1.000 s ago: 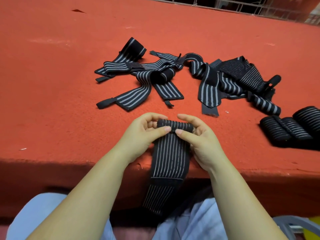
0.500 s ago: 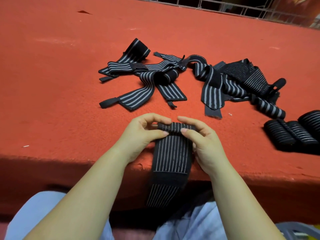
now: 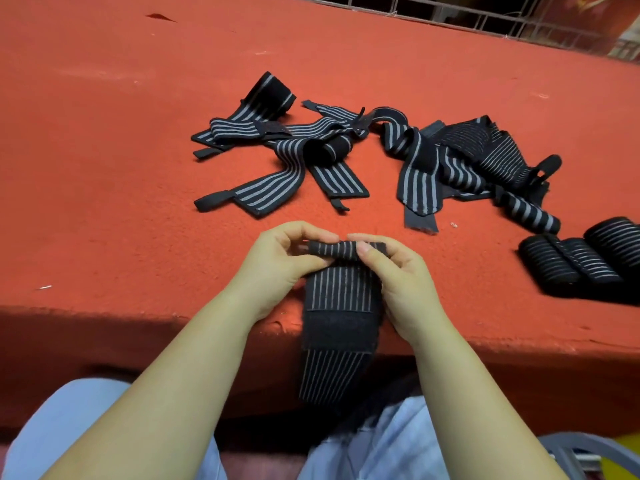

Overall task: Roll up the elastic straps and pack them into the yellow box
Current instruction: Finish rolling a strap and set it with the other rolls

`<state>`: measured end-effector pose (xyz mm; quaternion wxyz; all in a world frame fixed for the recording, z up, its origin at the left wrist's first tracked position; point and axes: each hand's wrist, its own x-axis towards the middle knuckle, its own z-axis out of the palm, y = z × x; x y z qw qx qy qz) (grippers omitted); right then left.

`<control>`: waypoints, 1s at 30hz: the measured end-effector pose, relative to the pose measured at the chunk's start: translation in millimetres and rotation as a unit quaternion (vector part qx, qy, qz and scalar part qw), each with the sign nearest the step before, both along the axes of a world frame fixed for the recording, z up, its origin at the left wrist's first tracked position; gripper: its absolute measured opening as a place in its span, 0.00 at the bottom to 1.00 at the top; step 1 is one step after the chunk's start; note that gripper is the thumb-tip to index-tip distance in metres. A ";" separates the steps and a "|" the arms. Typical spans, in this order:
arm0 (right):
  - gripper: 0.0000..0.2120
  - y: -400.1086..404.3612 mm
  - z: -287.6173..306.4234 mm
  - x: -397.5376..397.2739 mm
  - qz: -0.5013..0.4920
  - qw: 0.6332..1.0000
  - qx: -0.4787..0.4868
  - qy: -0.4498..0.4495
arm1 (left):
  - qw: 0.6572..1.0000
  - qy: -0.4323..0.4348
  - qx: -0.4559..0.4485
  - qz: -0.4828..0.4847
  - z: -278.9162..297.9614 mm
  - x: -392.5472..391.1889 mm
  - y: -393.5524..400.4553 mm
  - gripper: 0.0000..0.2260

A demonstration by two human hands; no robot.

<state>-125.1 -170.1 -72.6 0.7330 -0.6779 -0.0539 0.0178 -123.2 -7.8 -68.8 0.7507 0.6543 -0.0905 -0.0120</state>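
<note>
Hands (image 3: 346,271) pinching strap (image 3: 341,289), rolled end tighter, less tail hanging

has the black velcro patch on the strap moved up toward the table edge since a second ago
Yes. The velcro patch on the strap has climbed: earlier it hung just below the red table's front edge, now it lies across that edge as both hands roll.

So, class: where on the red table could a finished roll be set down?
Free: the red table left of the loose straps, and the far strip behind them. Crowded: the centre pile, the rolled straps at right, and the near edge under both hands.
</note>
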 end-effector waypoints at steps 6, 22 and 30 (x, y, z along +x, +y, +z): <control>0.11 -7.0 -2.4 1.9 0.021 0.999 0.035 0.015 | 0.999 0.035 -0.027 -0.019 -0.2 3.8 -0.9 0.12; 0.12 -5.8 -2.7 3.9 0.012 0.998 0.064 0.009 | 0.998 0.032 -0.042 -0.025 -2.0 3.7 -1.7 0.12; 0.17 1.8 2.3 2.8 -0.011 1.000 0.007 0.012 | 0.999 0.012 -0.044 -0.010 -3.7 4.2 2.5 0.15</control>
